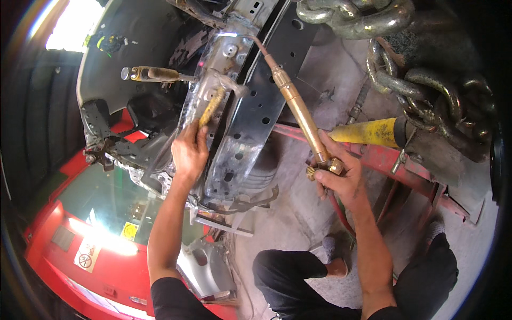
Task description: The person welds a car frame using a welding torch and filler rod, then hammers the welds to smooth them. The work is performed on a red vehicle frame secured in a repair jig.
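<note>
Your left hand (191,152) gripped the hammer (212,106) by its yellow handle, the head beyond the fingertips. Your right hand (346,176) had its fingers curled around the brass gas torch (298,109) near its valves; the flame (229,34) burned well ahead of them, over the metal rail (216,61).

Premises: a workshop, apparently for vehicle body repair. Evidence: a stripped car body (234,144) with bare, scuffed metal exposed; a brass torch (301,109) with a bright glow at its tip; a worn yellow-handled hammer (212,108); heavy steel chains (381,24) beside a yellow tube (365,132) and a red steel beam (421,178). A silver panel (207,269) sits low beside red bodywork (114,285). The floor (298,213) is grey and stained.
</note>
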The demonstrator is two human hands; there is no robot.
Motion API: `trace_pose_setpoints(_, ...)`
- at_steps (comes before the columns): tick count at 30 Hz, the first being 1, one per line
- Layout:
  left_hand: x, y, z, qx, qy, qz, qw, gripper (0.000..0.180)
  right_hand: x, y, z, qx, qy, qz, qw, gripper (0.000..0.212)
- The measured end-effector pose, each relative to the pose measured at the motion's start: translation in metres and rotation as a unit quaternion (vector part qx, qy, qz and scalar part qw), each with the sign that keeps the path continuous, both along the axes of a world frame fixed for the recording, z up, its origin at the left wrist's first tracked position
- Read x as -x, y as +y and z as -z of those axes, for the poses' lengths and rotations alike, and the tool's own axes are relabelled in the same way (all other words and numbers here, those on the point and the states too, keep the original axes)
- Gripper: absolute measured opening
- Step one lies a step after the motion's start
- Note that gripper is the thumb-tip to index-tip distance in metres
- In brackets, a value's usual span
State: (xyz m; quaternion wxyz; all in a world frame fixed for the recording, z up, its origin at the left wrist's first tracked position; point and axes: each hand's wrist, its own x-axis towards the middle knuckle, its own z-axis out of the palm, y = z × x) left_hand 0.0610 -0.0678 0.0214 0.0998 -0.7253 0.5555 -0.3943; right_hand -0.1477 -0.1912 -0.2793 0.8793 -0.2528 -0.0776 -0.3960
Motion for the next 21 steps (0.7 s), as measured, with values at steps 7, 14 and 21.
trace_pose_setpoints(7, 0.001, 0.007, -0.006, 0.027, 0.025, -0.032, 0.999, 0.032, -0.002, 0.004, -0.002, -0.016, -0.028, -0.009, 0.999, 0.079)
trace_pose_setpoints(14, 0.016, 0.003, 0.012, 0.008, 0.02, 0.006, 1.0, 0.035, -0.003, 0.002, -0.001, -0.003, -0.013, -0.015, 1.0, 0.079)
trace_pose_setpoints(21, 0.005, 0.0, 0.002, 0.068, 0.081, -0.046, 0.993, 0.034, -0.016, 0.01, -0.008, 0.004, -0.007, -0.021, 1.0, 0.08)
